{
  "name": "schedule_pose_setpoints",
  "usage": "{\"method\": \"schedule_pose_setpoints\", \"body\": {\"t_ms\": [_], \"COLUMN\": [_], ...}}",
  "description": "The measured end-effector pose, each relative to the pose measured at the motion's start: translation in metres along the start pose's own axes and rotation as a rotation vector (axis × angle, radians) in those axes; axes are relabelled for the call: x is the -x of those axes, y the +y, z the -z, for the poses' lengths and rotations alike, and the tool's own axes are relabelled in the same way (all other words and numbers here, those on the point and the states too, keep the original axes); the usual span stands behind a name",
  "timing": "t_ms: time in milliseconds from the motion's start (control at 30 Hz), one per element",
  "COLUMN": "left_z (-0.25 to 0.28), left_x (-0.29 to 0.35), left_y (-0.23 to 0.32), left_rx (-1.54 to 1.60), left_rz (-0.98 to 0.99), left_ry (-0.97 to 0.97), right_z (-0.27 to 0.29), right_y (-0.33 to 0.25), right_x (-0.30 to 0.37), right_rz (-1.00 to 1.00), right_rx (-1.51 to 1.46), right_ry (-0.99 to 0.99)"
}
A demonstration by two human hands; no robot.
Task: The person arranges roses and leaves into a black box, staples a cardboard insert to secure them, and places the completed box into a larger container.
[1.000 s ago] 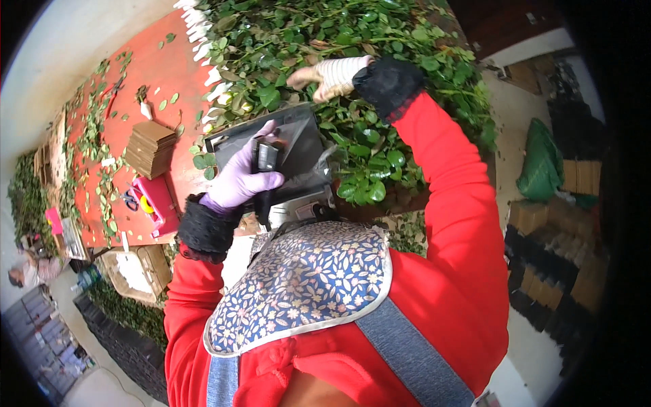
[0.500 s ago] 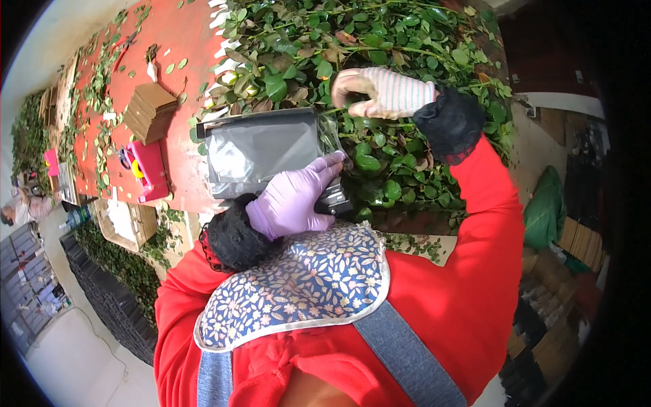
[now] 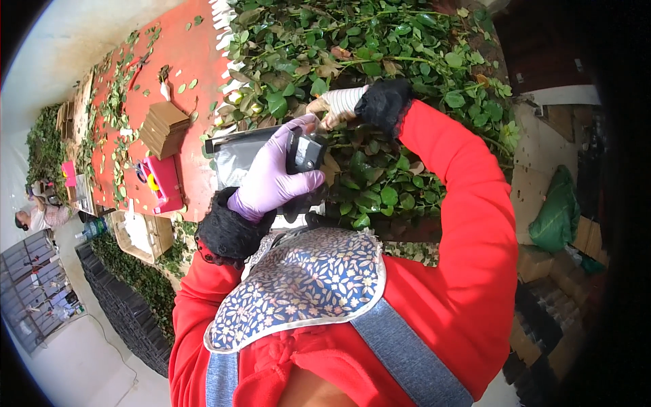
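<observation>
Leafy stems [image 3: 380,61] spread beyond the left hand [image 3: 271,169]; a dark wrapper [image 3: 229,166] lies to its left. Whether the right hand [image 3: 337,107], just beyond, pinches anything, I cannot tell. The left clasps a black tool [image 3: 308,153], best held steady.

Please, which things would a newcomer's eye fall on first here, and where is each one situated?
Probably the bright red top at lower centre, with its blue floral apron bib. Above it, a mass of green leafy stems fills the upper middle. Near the centre, the left hand, in a lilac glove, grips a black handheld tool.
</observation>
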State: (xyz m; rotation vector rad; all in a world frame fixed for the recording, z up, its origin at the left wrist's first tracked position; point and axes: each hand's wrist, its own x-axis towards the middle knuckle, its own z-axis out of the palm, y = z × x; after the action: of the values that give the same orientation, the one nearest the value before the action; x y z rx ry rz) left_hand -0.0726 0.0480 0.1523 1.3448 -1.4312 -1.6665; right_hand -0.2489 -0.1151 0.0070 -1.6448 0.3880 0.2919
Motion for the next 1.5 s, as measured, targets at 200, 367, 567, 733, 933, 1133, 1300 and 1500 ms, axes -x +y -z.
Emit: {"method": "schedule_pose_setpoints", "body": {"t_ms": [200,367,567,733,933,1133,1300,1500], "left_z": [-0.012,-0.02,-0.035,-0.038,-0.037,-0.004,0.1,0.216], "left_x": [0.003,0.006,0.016,0.02,0.02,0.053,0.108,0.111], "left_y": [-0.012,-0.014,-0.021,-0.028,-0.028,-0.028,-0.052,-0.238], "left_rx": [-0.2,-0.226,-0.414,-0.334,-0.382,-0.313,-0.042,-0.388], "left_rz": [-0.169,-0.155,-0.214,-0.163,-0.195,-0.337,-0.012,0.32], "left_ry": [-0.034,-0.055,-0.291,-0.412,-0.4,-0.242,0.39,0.935], "right_z": [-0.003,0.014,0.002,0.004,-0.04,-0.078,-0.065,-0.067], "right_y": [0.0,-0.005,-0.016,-0.049,-0.075,-0.045,-0.074,-0.18], "right_x": [0.013,0.038,0.057,0.073,0.052,0.046,0.064,0.081], "right_rz": [0.127,0.073,0.06,-0.081,-0.141,-0.13,-0.209,-0.036], "right_rx": [0.085,0.065,0.56,0.817,0.672,1.051,1.021,0.635], "right_ry": [0.084,0.136,0.129,-0.037,0.181,0.283,0.306,0.852]}}
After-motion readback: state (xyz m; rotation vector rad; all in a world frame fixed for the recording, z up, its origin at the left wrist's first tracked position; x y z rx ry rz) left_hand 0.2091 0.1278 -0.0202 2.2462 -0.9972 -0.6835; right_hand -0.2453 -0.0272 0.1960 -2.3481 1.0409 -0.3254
